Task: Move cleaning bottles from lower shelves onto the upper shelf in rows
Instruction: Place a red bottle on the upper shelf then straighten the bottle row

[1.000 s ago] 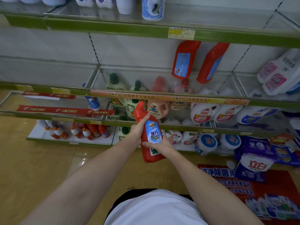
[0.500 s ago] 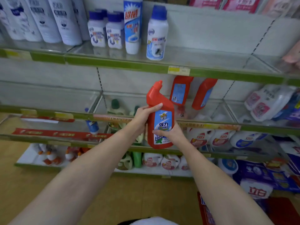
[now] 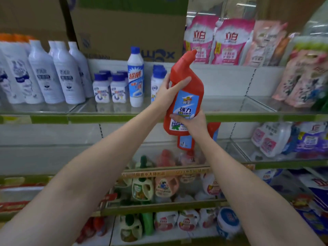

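While held upright in front of the upper shelf (image 3: pixel 230 118), red bottle (image 3: pixel 186 89) with angled spout and blue label, base just below the shelf's green front edge. Left hand (image 3: pixel 168 93) wrapped around the bottle's shoulder, thumb laid across its front. Right hand (image 3: pixel 191 123) cupped under the lower part, fingers curled over the label's bottom. On the upper shelf to the left: tall blue-capped bottle (image 3: pixel 135 77), small blue-capped bottles (image 3: pixel 110 89) beside it, white bottles (image 3: pixel 53 73) further left. Bare glass shelf space right of the red bottle. Behind the right wrist, on the shelf below, another red bottle (image 3: pixel 185 142), partly hidden. Pink pouches (image 3: pixel 218 41) above right.
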`<action>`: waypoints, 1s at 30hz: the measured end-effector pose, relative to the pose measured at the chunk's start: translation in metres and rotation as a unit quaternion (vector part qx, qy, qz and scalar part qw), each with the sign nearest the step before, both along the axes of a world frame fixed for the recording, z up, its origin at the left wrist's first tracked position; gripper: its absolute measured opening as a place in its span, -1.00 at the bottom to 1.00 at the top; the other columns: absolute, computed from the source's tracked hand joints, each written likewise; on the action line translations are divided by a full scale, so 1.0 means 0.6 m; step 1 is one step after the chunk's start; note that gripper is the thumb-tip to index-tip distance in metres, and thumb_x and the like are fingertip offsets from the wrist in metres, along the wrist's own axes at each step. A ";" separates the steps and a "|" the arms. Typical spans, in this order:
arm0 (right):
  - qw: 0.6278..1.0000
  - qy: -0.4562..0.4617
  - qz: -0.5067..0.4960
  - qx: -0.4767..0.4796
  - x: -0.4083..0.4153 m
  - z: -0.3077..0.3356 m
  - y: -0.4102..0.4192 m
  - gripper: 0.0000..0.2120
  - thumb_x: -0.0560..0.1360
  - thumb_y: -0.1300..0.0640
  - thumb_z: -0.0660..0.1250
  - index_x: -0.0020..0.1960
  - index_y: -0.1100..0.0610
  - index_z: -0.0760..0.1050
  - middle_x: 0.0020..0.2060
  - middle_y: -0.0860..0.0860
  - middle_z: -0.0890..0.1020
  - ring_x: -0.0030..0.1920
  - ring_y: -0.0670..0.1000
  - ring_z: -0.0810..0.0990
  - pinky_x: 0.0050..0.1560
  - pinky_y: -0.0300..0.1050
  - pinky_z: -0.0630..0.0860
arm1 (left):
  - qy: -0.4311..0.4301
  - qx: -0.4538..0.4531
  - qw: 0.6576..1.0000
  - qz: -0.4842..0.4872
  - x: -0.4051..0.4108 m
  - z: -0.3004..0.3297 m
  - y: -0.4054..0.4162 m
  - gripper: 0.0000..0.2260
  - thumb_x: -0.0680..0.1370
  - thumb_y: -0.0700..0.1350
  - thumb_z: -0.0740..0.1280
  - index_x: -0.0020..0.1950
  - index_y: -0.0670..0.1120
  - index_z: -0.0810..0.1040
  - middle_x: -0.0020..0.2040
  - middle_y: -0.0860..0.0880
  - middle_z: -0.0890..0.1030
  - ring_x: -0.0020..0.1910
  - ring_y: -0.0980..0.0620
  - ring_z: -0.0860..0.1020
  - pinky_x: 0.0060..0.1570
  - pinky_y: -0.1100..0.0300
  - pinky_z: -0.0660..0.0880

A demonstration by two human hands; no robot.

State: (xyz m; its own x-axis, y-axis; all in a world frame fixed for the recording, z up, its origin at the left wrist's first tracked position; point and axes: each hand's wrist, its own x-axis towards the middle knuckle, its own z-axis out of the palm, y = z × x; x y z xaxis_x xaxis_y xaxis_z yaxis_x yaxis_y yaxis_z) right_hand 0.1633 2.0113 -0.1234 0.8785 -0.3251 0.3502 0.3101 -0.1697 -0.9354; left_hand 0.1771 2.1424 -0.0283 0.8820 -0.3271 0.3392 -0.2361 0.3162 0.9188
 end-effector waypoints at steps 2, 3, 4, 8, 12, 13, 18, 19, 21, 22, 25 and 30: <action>0.999 -0.016 -0.024 0.015 0.014 0.030 -0.006 -0.17 0.06 -0.10 0.76 0.23 0.09 0.51 0.00 -0.04 0.74 -0.01 -0.03 0.74 0.04 0.10 0.68 | -0.028 0.014 1.000 0.003 0.012 0.035 -0.012 -0.68 0.51 -0.10 0.49 0.21 -0.01 0.48 0.05 -0.11 0.70 -0.04 -0.10 0.71 0.01 -0.02 0.66; 0.999 -0.022 -0.038 0.020 0.021 0.042 -0.011 -0.13 0.03 -0.12 0.76 0.22 0.09 0.49 0.00 -0.05 0.74 -0.02 -0.04 0.74 0.03 0.10 0.68 | -0.049 0.029 0.998 0.019 0.020 0.052 -0.016 -0.65 0.50 -0.11 0.50 0.22 -0.04 0.47 0.04 -0.11 0.70 -0.07 -0.08 0.71 -0.03 0.01 0.67; 0.998 -0.026 -0.053 0.022 0.029 0.050 -0.017 -0.13 0.01 -0.12 0.76 0.20 0.08 0.47 -0.02 -0.06 0.73 -0.03 -0.05 0.73 0.02 0.10 0.68 | -0.077 0.052 0.995 0.039 0.030 0.070 -0.020 -0.61 0.49 -0.11 0.52 0.23 -0.08 0.45 0.04 -0.11 0.68 -0.08 -0.07 0.71 -0.06 0.03 0.67; 0.994 -0.022 -0.103 -0.004 0.063 0.078 -0.048 -0.20 0.06 -0.03 0.76 0.14 0.06 0.39 -0.08 -0.12 0.69 -0.09 -0.12 0.70 0.03 0.01 0.67 | -0.162 0.154 0.973 0.064 0.077 0.129 -0.030 -0.50 0.48 -0.21 0.51 0.33 -0.01 0.37 0.11 0.00 0.58 -0.03 0.06 0.66 -0.10 0.19 0.65; 0.992 0.007 -0.119 -0.042 0.119 0.088 -0.080 -0.23 0.11 -0.06 0.75 0.14 0.01 0.37 -0.11 -0.21 0.61 -0.09 -0.15 0.63 -0.02 -0.13 0.59 | -0.206 0.232 0.946 0.099 0.131 0.155 -0.051 -0.48 0.38 -0.17 0.58 0.23 0.11 0.44 0.04 0.07 0.63 -0.04 0.11 0.66 -0.06 0.22 0.64; 0.992 0.016 -0.116 -0.049 0.137 0.087 -0.087 -0.23 0.10 -0.06 0.75 0.14 0.01 0.38 -0.10 -0.21 0.61 -0.07 -0.13 0.63 -0.02 -0.14 0.58 | -0.215 0.258 0.935 0.114 0.144 0.160 -0.059 -0.47 0.36 -0.16 0.61 0.20 0.10 0.45 0.03 0.08 0.63 -0.05 0.12 0.65 -0.08 0.24 0.63; 0.990 0.051 -0.105 -0.081 0.232 0.078 -0.114 -0.20 0.07 -0.10 0.75 0.16 0.04 0.42 -0.01 -0.10 0.65 -0.03 -0.07 0.64 0.02 -0.08 0.62 | -0.231 0.429 0.860 0.153 0.215 0.186 -0.102 -0.34 0.35 -0.13 0.63 0.36 -0.02 0.39 0.21 -0.04 0.59 0.13 -0.05 0.59 0.11 0.03 0.61; 0.988 0.058 -0.106 -0.094 0.249 0.080 -0.120 -0.19 0.07 -0.13 0.74 0.17 0.04 0.42 0.00 -0.09 0.65 -0.01 -0.04 0.64 0.03 -0.07 0.62 | -0.223 0.444 0.853 0.162 0.235 0.189 -0.107 -0.32 0.36 -0.11 0.62 0.39 -0.04 0.38 0.23 -0.04 0.57 0.14 -0.05 0.58 0.14 0.03 0.59; 0.986 0.083 -0.083 -0.117 0.283 0.086 -0.133 -0.17 0.08 -0.18 0.73 0.20 0.03 0.41 0.03 -0.08 0.66 0.01 -0.03 0.65 0.04 -0.04 0.63 | -0.214 0.456 0.844 0.183 0.274 0.192 -0.117 -0.35 0.39 -0.07 0.61 0.38 -0.07 0.38 0.23 -0.04 0.56 0.11 -0.03 0.56 0.13 0.08 0.56; 0.986 0.100 -0.061 -0.122 0.300 0.090 -0.140 -0.16 0.08 -0.17 0.73 0.21 0.04 0.40 0.04 -0.08 0.66 0.02 -0.02 0.66 0.05 -0.03 0.64 | -0.212 0.461 0.839 0.196 0.293 0.193 -0.122 -0.37 0.39 -0.05 0.60 0.36 -0.08 0.39 0.22 -0.04 0.56 0.11 -0.03 0.56 0.12 0.09 0.55; 0.986 0.124 -0.007 -0.108 0.345 0.094 -0.153 -0.16 0.14 -0.08 0.73 0.21 0.05 0.30 0.01 -0.09 0.62 0.00 -0.02 0.66 0.11 0.05 0.64 | -0.187 0.481 0.827 0.223 0.345 0.197 -0.138 -0.40 0.41 -0.01 0.59 0.34 -0.09 0.40 0.25 -0.07 0.56 0.17 -0.06 0.56 0.13 0.09 0.54; 0.988 0.118 0.002 -0.095 0.420 0.079 -0.159 -0.16 0.20 -0.10 0.70 0.24 0.06 0.25 0.20 0.02 0.56 0.15 0.04 0.60 0.20 0.03 0.59 | -0.181 0.514 0.800 0.250 0.414 0.195 -0.155 -0.34 0.41 0.04 0.58 0.40 -0.10 0.38 0.29 -0.10 0.55 0.22 -0.11 0.56 0.20 0.03 0.54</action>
